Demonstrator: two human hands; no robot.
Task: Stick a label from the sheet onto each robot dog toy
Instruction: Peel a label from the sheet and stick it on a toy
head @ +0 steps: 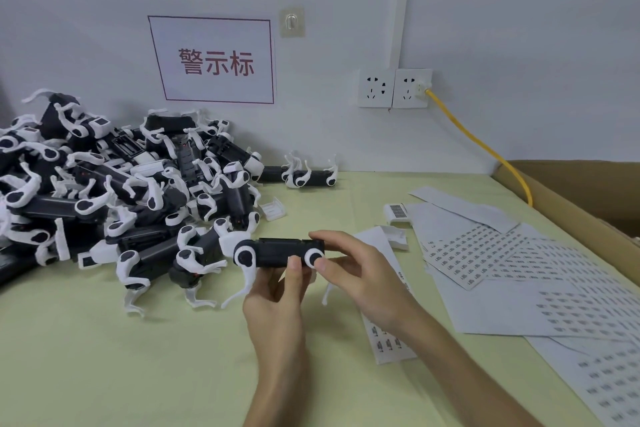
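Item held: one robot dog toy [277,252], black body with white leg joints, lying lengthwise and raised above the bench [104,357], white legs hanging down.

Left hand [277,302]: under the toy, fingers curled up around the body, thumb pressed on its near side. Grasping the toy.

Right hand [349,267]: at the toy's right end, fingers over the top, thumb on the round white rear joint. Grasping the same toy. Whether a label sits between fingers and toy cannot be told.

Stock: pile of toys [114,184], black and white, heaped on the left of the bench against the wall [519,28], legs tangled at all angles. One more toy [308,177] lies on its back, apart from the pile, at the foot of the wall.

Labels: strip of labels [388,340], just right of the hands, partly hidden by the right forearm. Label sheets [502,253], several, overlapping, spread over the right side of the bench, printed with rows of small dark marks. Blank backing sheets [460,204] behind them.

Small parts: white cover [273,208] beside the pile; white piece with barcode [398,213] and another white piece [394,236] near the sheets.

Surroundings: sign [216,61] with red characters on the wall; two sockets [394,88], a yellow cable [485,149] plugged into the right one; cardboard box [588,191] at the far right edge.
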